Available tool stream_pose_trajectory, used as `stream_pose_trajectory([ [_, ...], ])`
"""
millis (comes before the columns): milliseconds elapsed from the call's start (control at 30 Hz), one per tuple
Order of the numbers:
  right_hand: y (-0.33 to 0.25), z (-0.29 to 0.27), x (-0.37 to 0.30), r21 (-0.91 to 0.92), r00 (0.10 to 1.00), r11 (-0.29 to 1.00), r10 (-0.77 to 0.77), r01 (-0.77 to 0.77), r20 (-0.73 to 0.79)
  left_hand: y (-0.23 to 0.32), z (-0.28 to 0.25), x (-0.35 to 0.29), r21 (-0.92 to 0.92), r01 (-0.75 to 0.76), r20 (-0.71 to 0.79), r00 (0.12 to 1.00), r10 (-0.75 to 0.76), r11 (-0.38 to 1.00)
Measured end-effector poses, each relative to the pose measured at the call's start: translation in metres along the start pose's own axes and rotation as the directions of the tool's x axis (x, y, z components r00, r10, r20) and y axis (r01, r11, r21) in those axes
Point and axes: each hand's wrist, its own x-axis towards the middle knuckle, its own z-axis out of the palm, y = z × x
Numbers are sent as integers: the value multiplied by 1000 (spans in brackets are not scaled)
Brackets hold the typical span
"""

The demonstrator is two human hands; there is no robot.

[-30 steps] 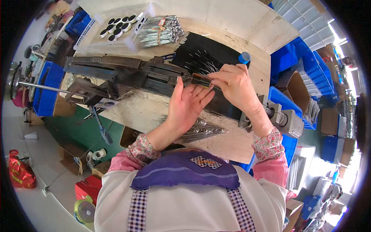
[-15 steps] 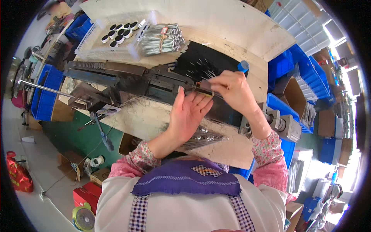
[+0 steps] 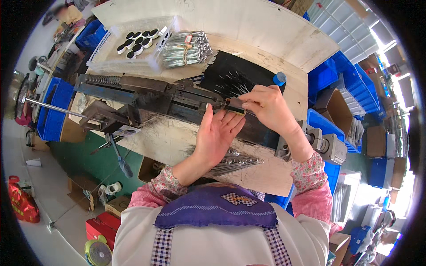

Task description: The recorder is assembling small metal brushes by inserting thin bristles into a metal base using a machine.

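My right hand point(image 3: 269, 107) pinches a small flat brownish piece point(image 3: 236, 103) at the right end of a long dark metal machine point(image 3: 188, 98). Palm up, my left hand point(image 3: 216, 139) lies just in front of that end, its fingers stretched out and the thumb apart. Its fingertips touch or nearly touch a yellowish-edged strip point(image 3: 235, 110) under the pinched piece; exact contact is hard to see. Behind my right hand, thin silvery pins point(image 3: 235, 82) lie scattered on a black mat point(image 3: 217, 66). A heap of thin metal wires point(image 3: 237, 163) rests below my left hand.
A clear plastic crate point(image 3: 104, 62) holds several white, black-topped round pieces. Beside it lie bundled metal rods point(image 3: 187, 48). A blue round cap point(image 3: 279, 78) stands at the mat's right edge. A metal cylinder fitting point(image 3: 326, 144) juts out at the bench's right; blue bins point(image 3: 321, 73) stand beyond.
My right hand has moved slightly down, and the flat piece now lies lower over the machine's end. My left hand stays nearly in place, still spread. The whole view has shifted slightly.
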Motion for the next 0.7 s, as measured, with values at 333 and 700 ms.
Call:
stream_pose_trajectory([
  [333,-9,-3,-4,144,990,989,-4,25,-140,-4,-4,5,-47,4,14,1000,-3,999],
  [700,-67,1,-12,-366,973,930,124,-46,193,-8,-21,4,-117,12,-139,990,-28,993],
])
